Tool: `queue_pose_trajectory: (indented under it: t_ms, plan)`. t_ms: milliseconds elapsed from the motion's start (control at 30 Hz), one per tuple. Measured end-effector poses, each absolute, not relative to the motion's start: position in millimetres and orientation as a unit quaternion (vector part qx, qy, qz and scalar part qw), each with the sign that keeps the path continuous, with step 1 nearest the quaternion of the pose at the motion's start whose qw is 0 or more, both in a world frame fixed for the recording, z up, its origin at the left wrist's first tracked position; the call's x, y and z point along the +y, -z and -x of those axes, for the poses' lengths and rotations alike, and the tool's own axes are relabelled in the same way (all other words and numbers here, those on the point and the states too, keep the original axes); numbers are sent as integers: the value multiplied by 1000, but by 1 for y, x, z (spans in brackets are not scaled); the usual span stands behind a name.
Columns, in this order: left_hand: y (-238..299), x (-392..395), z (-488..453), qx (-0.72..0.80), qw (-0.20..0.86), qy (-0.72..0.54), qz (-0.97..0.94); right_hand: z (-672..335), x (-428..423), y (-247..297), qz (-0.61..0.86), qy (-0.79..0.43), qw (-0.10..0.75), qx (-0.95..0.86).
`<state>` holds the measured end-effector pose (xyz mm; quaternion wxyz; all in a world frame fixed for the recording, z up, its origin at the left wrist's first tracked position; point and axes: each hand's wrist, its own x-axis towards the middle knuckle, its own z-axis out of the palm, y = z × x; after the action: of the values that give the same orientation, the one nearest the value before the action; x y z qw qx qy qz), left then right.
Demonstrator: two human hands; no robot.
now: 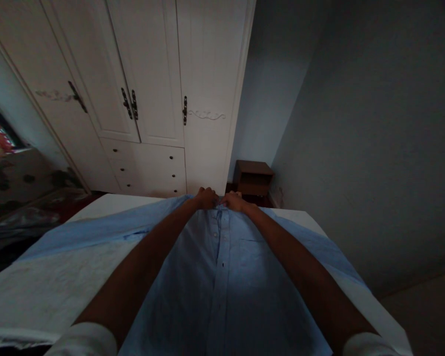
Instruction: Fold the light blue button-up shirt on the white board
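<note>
A light blue button-up shirt (222,277) lies spread front-up on a white table (59,282), its sleeves stretched out to both sides. Both my arms reach across it to the far end, at the collar. My left hand (206,198) is closed, pinching the shirt's fabric at the top of the button placket. My right hand (233,200) is closed on the same spot from the other side, and the two hands almost touch. Several white buttons run down the placket toward me, and a chest pocket (252,247) sits to its right.
A white wardrobe (152,89) with dark handles and drawers stands behind the table. A small brown nightstand (252,177) sits in the corner by the grey wall (374,148). A dark patterned bed cover (18,188) is at the left.
</note>
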<state>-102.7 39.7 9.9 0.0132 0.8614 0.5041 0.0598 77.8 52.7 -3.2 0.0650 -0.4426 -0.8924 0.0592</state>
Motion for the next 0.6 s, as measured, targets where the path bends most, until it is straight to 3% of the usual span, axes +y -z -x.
queue_pose_trajectory:
  t_ms: [367, 600]
  plan:
    - [26, 28, 87, 606, 30, -211, -767, -75, 45, 37, 546, -72, 191, -813]
    - [9, 6, 94, 624, 17, -291, -725, -73, 30, 35, 538, -71, 266, -797]
